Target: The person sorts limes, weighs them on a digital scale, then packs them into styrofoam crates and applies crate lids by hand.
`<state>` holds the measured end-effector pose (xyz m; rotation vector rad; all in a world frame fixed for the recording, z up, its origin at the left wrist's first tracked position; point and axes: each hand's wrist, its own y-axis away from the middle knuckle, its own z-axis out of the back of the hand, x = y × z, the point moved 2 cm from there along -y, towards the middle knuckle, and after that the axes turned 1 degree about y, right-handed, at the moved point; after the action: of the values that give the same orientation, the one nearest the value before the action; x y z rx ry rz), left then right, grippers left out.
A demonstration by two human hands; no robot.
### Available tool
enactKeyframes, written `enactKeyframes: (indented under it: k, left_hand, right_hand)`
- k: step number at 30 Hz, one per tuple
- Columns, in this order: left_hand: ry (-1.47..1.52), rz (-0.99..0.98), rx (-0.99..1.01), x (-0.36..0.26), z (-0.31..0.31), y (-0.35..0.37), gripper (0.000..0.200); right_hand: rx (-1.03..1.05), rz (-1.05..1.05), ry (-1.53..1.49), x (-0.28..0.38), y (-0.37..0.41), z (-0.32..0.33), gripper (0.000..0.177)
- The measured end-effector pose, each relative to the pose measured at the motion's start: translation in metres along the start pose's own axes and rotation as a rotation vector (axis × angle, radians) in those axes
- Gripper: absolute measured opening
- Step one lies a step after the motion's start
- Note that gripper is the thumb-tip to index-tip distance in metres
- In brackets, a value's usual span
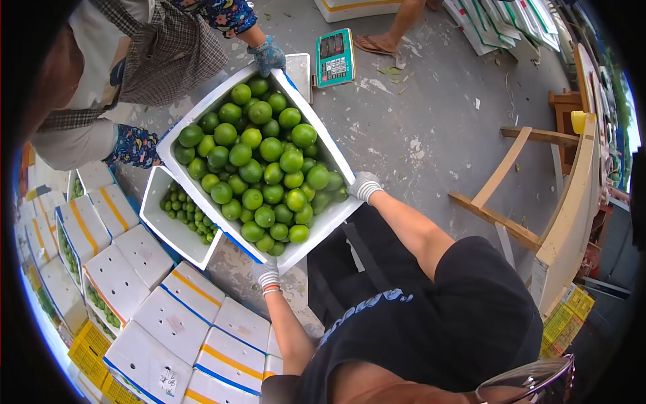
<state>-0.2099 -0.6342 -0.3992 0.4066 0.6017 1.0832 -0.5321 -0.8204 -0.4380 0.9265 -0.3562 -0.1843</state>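
A white, rectangular foam box (323, 225), heaped with round, glossy green limes (259, 158), is held above the grey concrete floor (431, 121). Its near wall is gripped at one corner by the left hand (267, 275) and at the other by the right hand (365, 186), both in knitted white gloves with fingers closed on the rim. The far side is grasped by a co-worker's blue patterned gloves (269, 55). Just beside it, a smaller open foam box (176, 236) of little limes is seen, with taped closed cartons (182, 303) stacked nearby and a teal digital scale (334, 57) beyond.
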Motion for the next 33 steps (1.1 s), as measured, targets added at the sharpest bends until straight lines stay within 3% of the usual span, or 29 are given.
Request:
enactKeyframes:
  k: [2,4,8,12,13,16,18,23,24,26,28,29,31,32,33]
  left_hand:
    - [0.076,0.016,0.045,0.051,-0.018,0.027,0.039]
    - [0.056,-0.026,0.003,0.057,-0.037,0.064,0.038]
    - [0.027,0.051,0.075,0.060,-0.063,0.149,0.038]
    - [0.007,0.028,0.068,0.116,-0.151,0.196,0.039]
    - [-0.054,0.033,0.060,0.113,-0.170,0.210,0.038]
    - [0.199,-0.012,0.104,0.105,-0.246,0.258,0.035]
    - [0.087,-0.066,0.062,0.091,-0.299,0.271,0.033]
    - [0.057,-0.019,0.228,0.082,-0.385,0.301,0.033]
    - [0.002,-0.071,0.156,0.049,-0.429,0.325,0.034]
    - [0.035,-0.098,0.132,0.036,-0.485,0.323,0.033]
    - [0.017,0.011,0.209,0.054,-0.538,0.318,0.037]
    - [0.134,-0.073,0.255,0.060,-0.570,0.313,0.041]
    - [0.092,-0.140,0.219,0.058,-0.601,0.306,0.042]
    - [-0.005,0.019,0.292,0.052,-0.618,0.302,0.045]
    - [0.067,0.011,0.303,0.042,-0.635,0.300,0.043]
  right_hand:
    - [-0.039,-0.033,0.035,-0.045,0.020,-0.041,0.043]
    - [-0.110,-0.018,0.024,-0.071,0.061,-0.017,0.041]
    - [0.015,0.000,0.092,-0.159,0.067,-0.061,0.041]
    - [-0.066,0.061,-0.008,-0.237,0.106,-0.047,0.037]
    - [-0.102,-0.019,-0.011,-0.264,0.094,-0.056,0.038]
    - [0.028,-0.043,0.102,-0.343,0.080,-0.038,0.043]
    - [-0.060,-0.062,0.123,-0.394,0.061,-0.028,0.041]
    - [-0.068,-0.140,0.137,-0.501,0.037,-0.056,0.042]
    - [-0.085,-0.083,0.108,-0.560,0.009,-0.043,0.041]
    - [-0.043,-0.104,0.128,-0.607,-0.023,-0.046,0.045]
    - [-0.020,-0.197,0.124,-0.639,-0.037,-0.053,0.042]
    - [-0.041,-0.176,0.143,-0.648,-0.055,-0.045,0.042]
    - [-0.042,-0.242,0.120,-0.658,-0.070,-0.047,0.040]
    - [-0.081,-0.240,0.156,-0.667,-0.080,-0.051,0.039]
    - [-0.120,-0.244,0.120,-0.677,-0.087,-0.047,0.040]
